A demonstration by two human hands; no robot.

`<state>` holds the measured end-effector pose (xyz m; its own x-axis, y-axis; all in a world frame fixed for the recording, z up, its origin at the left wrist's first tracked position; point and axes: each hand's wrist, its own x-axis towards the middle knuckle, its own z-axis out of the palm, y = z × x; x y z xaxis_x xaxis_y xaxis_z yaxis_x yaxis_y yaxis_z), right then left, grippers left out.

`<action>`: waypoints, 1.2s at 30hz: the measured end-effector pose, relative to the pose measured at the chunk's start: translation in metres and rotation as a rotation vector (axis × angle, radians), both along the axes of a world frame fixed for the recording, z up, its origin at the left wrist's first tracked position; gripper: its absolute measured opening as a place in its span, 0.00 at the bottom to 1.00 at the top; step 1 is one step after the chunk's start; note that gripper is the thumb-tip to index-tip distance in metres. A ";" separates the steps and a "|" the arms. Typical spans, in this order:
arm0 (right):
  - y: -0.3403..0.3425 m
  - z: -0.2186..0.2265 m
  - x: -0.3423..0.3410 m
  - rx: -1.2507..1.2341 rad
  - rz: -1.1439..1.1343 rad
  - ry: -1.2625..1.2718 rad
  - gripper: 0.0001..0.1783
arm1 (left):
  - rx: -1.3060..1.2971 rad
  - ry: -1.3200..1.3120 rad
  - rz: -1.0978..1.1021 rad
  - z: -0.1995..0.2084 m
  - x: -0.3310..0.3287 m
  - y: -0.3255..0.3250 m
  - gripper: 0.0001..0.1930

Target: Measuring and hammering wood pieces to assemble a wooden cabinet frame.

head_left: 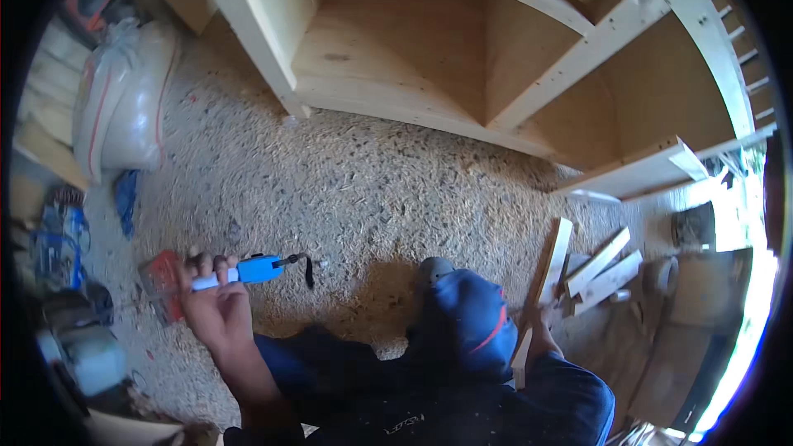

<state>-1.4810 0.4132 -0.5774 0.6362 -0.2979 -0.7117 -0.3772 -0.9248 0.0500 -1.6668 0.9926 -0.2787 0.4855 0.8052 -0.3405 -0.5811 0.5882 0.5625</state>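
Two hands at work above a sawdust-strewn floor (372,190), with a large pale wooden shelf unit (496,58) lying open-faced across the upper part of the view. Left hand (216,306) raised well below and to the left of the shelf unit, fingers curled tight around the white grip of a blue handheld tool (248,270); blue body pointing right toward a dark tip with a short black strap hanging from it. Just left of that hand, on the floor, a reddish flat block (161,281), partly hidden behind the knuckles.

Right hand (541,334) low, beneath the shelf unit's right end, mostly hidden by a blue-capped head and a dark blue sleeve; closed about the lower part of a pale wooden strip (552,268) that stands tilted, upper end leaning toward the shelf unit. How tightly the fingers wrap, cannot tell.

Right of the strip, a small heap of short wooden offcuts (607,268) lying crossed on the floor, just below the shelf unit's lower right corner. Far left of the shelf unit, a bulging white sack (120,99) with red stripes, resting on the floor. Below the sack, blurred blue tools at the rim, too unclear to name.
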 end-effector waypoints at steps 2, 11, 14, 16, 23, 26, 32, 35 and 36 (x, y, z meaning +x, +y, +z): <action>0.005 -0.010 -0.007 0.036 -0.024 0.020 0.32 | 0.177 -0.160 -0.024 0.016 -0.011 -0.011 0.15; 0.034 0.015 -0.020 0.138 -0.024 -0.058 0.37 | 0.021 -0.050 -0.002 0.005 0.021 -0.019 0.18; 0.071 0.064 -0.021 0.163 0.125 -0.217 0.39 | -0.059 -0.095 -0.096 0.000 0.028 -0.018 0.19; 0.100 0.119 -0.005 0.171 0.348 -0.528 0.41 | -0.051 -0.099 -0.087 -0.004 0.031 -0.016 0.19; 0.276 0.305 0.150 0.173 1.201 -1.437 0.47 | -0.099 -0.084 -0.033 -0.002 0.026 -0.010 0.17; 0.359 0.348 0.193 0.172 1.323 -1.508 0.47 | -0.098 -0.087 0.033 0.000 0.015 -0.006 0.18; 0.421 0.360 0.242 0.227 1.308 -1.681 0.45 | 0.002 -0.119 0.090 -0.007 -0.013 0.007 0.18; 0.417 0.353 0.263 0.189 1.303 -1.733 0.40 | -0.010 -0.164 0.029 -0.012 -0.013 0.013 0.16; 0.415 0.352 0.268 0.179 1.327 -1.760 0.40 | 0.015 -0.127 0.029 -0.012 -0.011 0.014 0.16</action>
<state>-1.2127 0.8287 -0.2253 0.1989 0.7064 0.6793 0.7337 -0.5669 0.3746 -1.6783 1.0069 -0.2910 0.5004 0.8242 -0.2652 -0.6649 0.5620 0.4920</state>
